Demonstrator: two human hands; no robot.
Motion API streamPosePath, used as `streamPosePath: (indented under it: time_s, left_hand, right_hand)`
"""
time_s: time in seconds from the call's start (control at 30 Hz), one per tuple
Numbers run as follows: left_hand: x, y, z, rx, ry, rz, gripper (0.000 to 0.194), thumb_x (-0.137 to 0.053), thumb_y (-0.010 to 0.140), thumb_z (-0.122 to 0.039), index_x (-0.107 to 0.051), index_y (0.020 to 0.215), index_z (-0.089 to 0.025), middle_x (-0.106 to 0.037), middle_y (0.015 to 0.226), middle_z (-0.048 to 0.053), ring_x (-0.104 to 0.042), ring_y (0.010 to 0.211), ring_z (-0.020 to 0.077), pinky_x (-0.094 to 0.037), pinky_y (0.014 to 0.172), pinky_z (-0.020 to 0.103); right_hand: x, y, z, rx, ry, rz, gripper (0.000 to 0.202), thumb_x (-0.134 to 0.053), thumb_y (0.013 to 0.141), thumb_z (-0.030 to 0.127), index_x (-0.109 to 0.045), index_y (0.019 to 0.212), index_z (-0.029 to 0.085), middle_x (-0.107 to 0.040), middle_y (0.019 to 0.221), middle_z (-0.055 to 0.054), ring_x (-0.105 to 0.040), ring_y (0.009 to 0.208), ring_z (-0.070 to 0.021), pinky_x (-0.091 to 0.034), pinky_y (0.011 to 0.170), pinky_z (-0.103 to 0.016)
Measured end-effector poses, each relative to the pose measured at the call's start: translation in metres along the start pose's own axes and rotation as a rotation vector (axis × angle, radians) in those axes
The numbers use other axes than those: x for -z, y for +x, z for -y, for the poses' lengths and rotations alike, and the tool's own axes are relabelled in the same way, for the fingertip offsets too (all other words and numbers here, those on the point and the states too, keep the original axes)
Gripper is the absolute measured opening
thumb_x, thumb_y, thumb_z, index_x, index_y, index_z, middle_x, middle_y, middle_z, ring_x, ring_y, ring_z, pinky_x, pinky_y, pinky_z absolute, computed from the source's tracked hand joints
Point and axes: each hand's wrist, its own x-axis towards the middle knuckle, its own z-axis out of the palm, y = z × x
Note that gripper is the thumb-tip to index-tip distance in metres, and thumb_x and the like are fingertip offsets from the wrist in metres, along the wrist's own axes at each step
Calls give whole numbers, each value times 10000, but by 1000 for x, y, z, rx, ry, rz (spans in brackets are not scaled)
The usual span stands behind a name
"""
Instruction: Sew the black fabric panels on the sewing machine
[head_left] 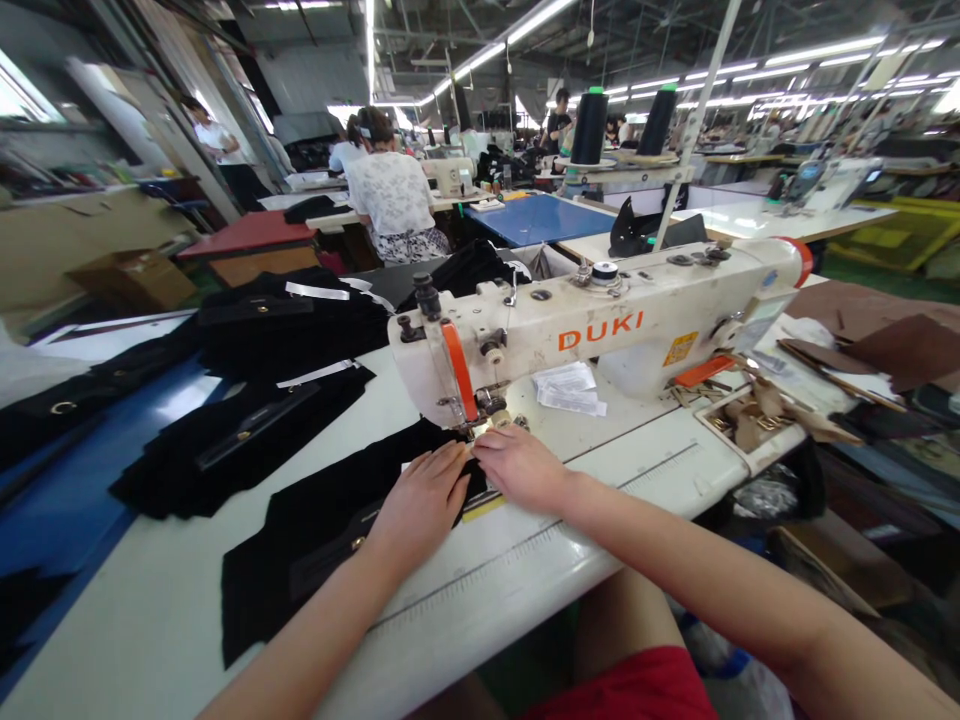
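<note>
A black fabric panel (300,520) lies on the sewing machine's white bed, its right end under the presser foot (480,425). My left hand (420,505) rests flat on this panel with fingers stretched toward the needle, so it is open. Close by the presser foot, my right hand (521,468) has its fingers bent and pressed together at the panel's right edge. What its fingertips pinch is hidden. The sewing machine (600,320) stands just beyond both hands. A small gold-coloured fitting (358,544) shows on the panel beside my left wrist.
Stacked black pieces (247,430) with white strips lie to the left. White labels (570,388) rest on the machine bed. A tray (750,420) of small parts sits at right. Thread cones (589,128) stand behind; a co-worker (394,190) sits ahead.
</note>
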Motion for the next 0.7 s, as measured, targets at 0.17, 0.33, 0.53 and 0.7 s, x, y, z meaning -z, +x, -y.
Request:
streamPosePath:
  time_s: [0.17,0.33,0.53,0.7]
  left_hand:
    - [0,0,-1,19,-43,-6,409,-373,952,-290,-630,1214,-111,-645,1267,151,-593,1190,264,-471,1022,446]
    - [0,2,0,7,-34,-15,407,-363,955,-286,-632,1210,-120,-643,1271,147,-596,1187,262,-478,1015,453]
    - [-2,3,2,-11,-20,-25,399,-376,950,-273,-634,1205,-106,-653,1251,157,-607,1171,272,-492,995,450]
    - [-2,3,1,-8,16,-15,407,-360,957,-275,-620,1213,-94,-650,1253,162,-605,1169,271,-491,997,450]
  right_hand:
    - [1,-1,1,-36,6,-6,168,-505,930,129,-665,881,108,-641,896,-91,-536,894,-219,-423,841,-343]
    - [2,0,1,-62,24,-5,170,-498,930,129,-666,914,104,-636,910,-94,-529,883,-218,-419,829,-346]
    - [0,0,1,-80,29,-12,170,-494,935,141,-661,930,109,-633,924,-96,-521,886,-221,-418,826,-352]
    - [0,-3,1,-59,11,-22,153,-512,926,130,-663,918,109,-635,904,-93,-520,887,-220,-413,834,-345]
